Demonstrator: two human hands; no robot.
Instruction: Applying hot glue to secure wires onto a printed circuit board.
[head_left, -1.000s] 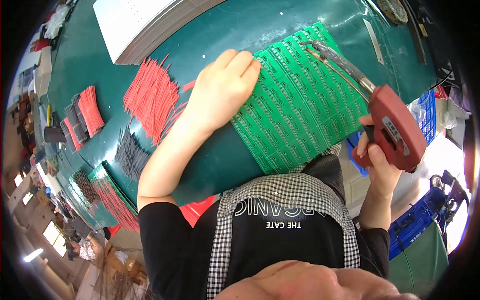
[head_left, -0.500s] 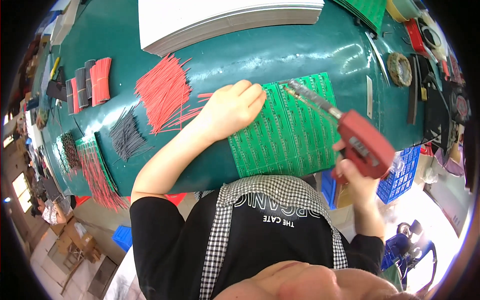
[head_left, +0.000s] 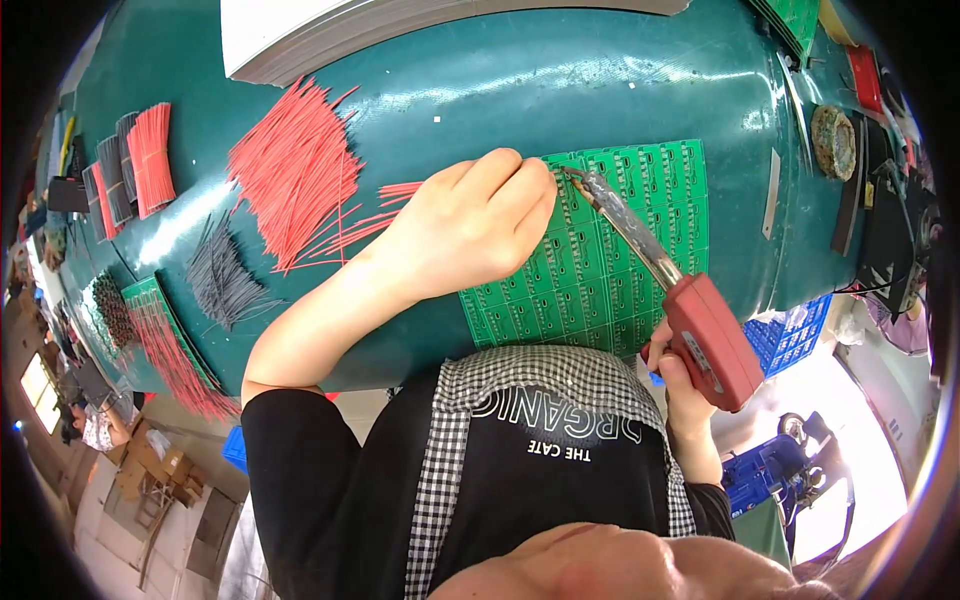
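Head view: right hand (head_left: 690, 396) has fingers wrapped round red soldering gun (head_left: 712, 342), tip beside left hand (head_left: 470, 228). Left fingers curl; can't tell whether they pinch anything. Green circuit board (head_left: 602, 262) lies on bench (head_left: 550, 95), upper-left corner hidden by left hand.

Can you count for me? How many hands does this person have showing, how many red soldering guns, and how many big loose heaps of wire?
Hands: 2 (left hand, right hand)
Soldering guns: 1 (red soldering gun)
Big loose wire heaps: 2 (red heap, dark grey heap)
Total: 5
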